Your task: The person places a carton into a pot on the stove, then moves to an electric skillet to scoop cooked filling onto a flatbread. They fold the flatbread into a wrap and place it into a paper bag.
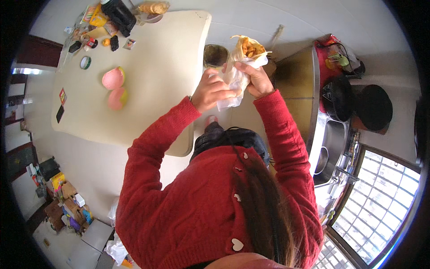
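A wrap (251, 47), a pale flatbread with golden-brown pieces showing at its open top, is held upright beyond the table's right edge. White paper (233, 80) is folded round its lower part. My right hand (257, 80) grips it from the right, thumb across the front just below the filling. From the left, my left hand (214, 92) closes its fingers on the paper lower down. Part of the wrap is hidden by the paper and my fingers.
To my left stands a cream table (156, 89) with two pink bowls (113, 78), a green-rimmed lid (85, 62) and a black bottle (119, 17). A round bin (215, 55) sits beyond my hands. On the right are a counter, a steel sink (332, 134) and a black pan (337, 97).
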Tool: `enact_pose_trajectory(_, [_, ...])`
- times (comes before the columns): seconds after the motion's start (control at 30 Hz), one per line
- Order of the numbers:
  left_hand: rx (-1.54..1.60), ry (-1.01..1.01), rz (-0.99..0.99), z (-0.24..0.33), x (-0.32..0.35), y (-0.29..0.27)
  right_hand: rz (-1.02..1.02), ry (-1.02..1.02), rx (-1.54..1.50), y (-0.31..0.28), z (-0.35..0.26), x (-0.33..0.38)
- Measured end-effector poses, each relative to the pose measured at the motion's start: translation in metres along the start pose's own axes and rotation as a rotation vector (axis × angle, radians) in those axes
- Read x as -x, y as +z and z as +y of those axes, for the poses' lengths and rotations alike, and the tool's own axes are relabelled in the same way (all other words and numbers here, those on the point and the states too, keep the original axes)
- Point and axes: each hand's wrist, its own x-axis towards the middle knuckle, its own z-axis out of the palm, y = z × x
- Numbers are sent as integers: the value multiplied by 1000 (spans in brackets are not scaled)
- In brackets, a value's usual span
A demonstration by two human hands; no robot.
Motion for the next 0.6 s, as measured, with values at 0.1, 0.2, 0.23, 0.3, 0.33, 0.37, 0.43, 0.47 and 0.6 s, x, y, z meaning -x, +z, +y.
enact_pose_trajectory(0.1, [58, -204, 145, 5, -2, 11, 70, -74, 49, 3, 1, 8])
enact_pose_trajectory(0.2, [28, -264, 188, 10, 0, 25, 42, -125, 137, -4, 3, 8])
enact_pose_trajectory(0.23, [59, -343, 187, 12, 0, 29, 24, -131, 121, -7, 5, 10])
enact_pose_trajectory(0.3, [205, -331, 365, 14, -9, 43, 85, -177, 18, -7, 11, 11])
enact_pose_trajectory(0.33, [284, -430, 314, 13, -10, 43, 110, -202, 27, -7, 13, 10])
enact_pose_trajectory(0.37, [334, -443, 286, 16, -9, 41, 133, -218, 24, -7, 14, 12])
enact_pose_trajectory(0.43, [920, -741, 251, 24, -11, 40, 134, -134, 40, -8, 11, 17])
enact_pose_trajectory(0.47, [1107, -813, 219, 23, -12, 37, 149, -157, 45, -7, 12, 19])
enact_pose_trajectory(0.6, [1397, -905, -3, 6, -17, 35, 195, -232, 201, 0, 14, 30])
